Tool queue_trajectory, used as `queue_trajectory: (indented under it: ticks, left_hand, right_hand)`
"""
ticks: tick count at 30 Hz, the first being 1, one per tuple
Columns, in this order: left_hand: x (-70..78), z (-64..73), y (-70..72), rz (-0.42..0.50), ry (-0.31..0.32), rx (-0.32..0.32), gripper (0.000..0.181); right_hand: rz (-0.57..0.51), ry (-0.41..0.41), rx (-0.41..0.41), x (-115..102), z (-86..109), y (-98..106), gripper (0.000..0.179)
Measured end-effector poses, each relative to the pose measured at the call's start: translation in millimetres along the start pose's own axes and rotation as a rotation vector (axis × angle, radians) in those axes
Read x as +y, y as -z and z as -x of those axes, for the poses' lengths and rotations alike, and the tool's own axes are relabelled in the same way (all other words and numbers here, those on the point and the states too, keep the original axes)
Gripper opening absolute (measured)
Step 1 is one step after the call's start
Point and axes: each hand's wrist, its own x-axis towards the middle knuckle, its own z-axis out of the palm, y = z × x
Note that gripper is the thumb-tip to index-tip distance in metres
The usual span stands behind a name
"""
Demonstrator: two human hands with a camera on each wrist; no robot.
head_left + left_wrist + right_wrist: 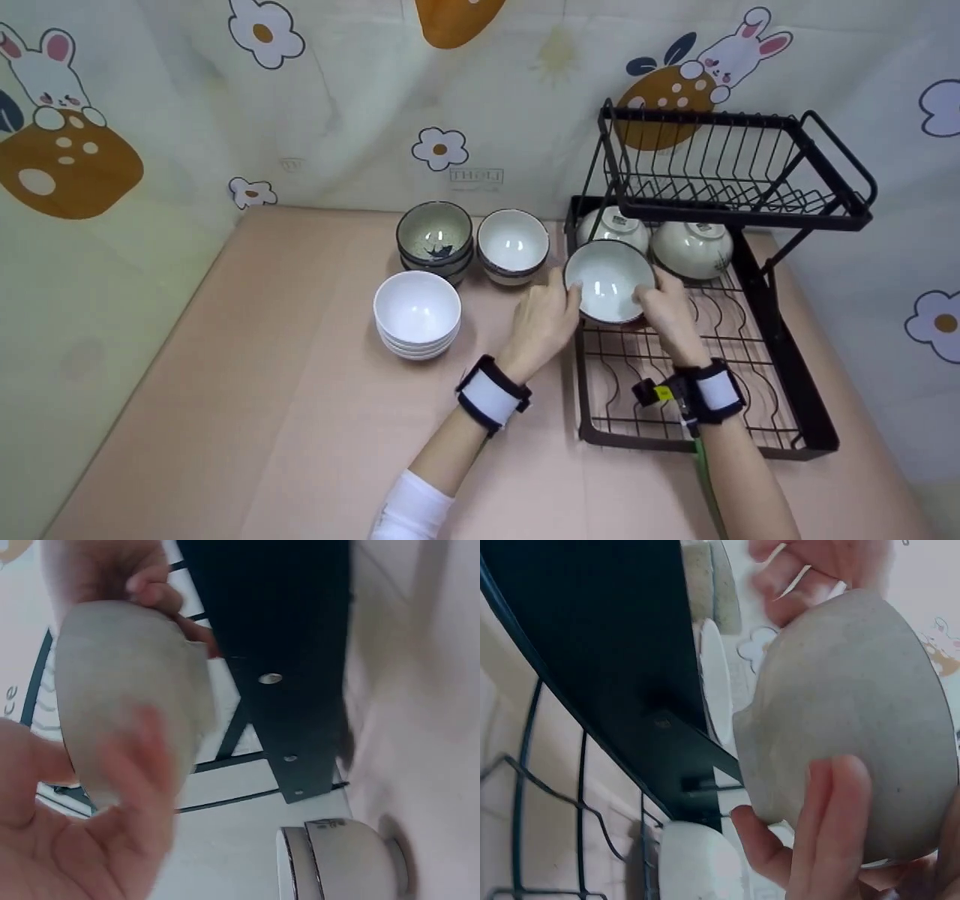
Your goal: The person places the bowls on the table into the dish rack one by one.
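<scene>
A bowl with a pale inside and dark rim (pixel 609 281) is held mouth up over the left side of the black dish rack (pixel 784 352). My left hand (pixel 544 319) grips it at the left, thumb at the rim; its fingers are blurred in the left wrist view. On the opposite side my right hand (pixel 667 311) holds the bowl, thumb over the rim and fingers under the grey-white outside (pixel 855 705). Behind it, two upturned bowls, one left (pixel 616 229) and one right (pixel 691 250), lie on the rack's lower tier.
Left of the rack stand stacks of grey-green bowls (pixel 435 231), dark-rimmed pale bowls (pixel 514 240) and white bowls (pixel 417 307). The rack's upper tier (pixel 739 214) overhangs the back of the lower one. A patterned cloth (pixel 337 112) hangs behind.
</scene>
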Motion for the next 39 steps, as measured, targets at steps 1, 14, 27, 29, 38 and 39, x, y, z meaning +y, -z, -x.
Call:
queue_trajectory:
  ticks: [1,14,27,29,38,39]
  left_hand:
    - [-1.2,0.5,-2.1,-0.014,-0.014,-0.005,0.034]
    - [-17.5,20.8,-35.0,-0.265,-0.167,-0.156,0.045]
    - [-26.4,29.0,-37.4,-0.379,-0.401,-0.276,0.029]
    - [-27.5,29.3,-36.9,-0.391,-0.428,-0.290,0.032]
    - [-28.8,32.7,-34.3,-0.419,-0.449,-0.309,0.030]
    - [-28.9,32.9,-34.0,-0.424,-0.450,-0.311,0.030]
  right_hand:
    - [-0.001,-0.001,0.016,-0.1,0.4,1.9,0.070]
    - [0.093,-0.008,0.256,0.5,0.0,21.5,0.063]
    - [0.249,0.034,0.344,2.1,-0.6,23.7,0.052]
    - [0.274,0.032,0.345,1.9,-0.3,23.3,0.050]
    - [0.442,0.007,0.334,2.4,-0.4,16.6,0.053]
    - [0.460,0.005,0.331,2.0,-1.0,15.9,0.052]
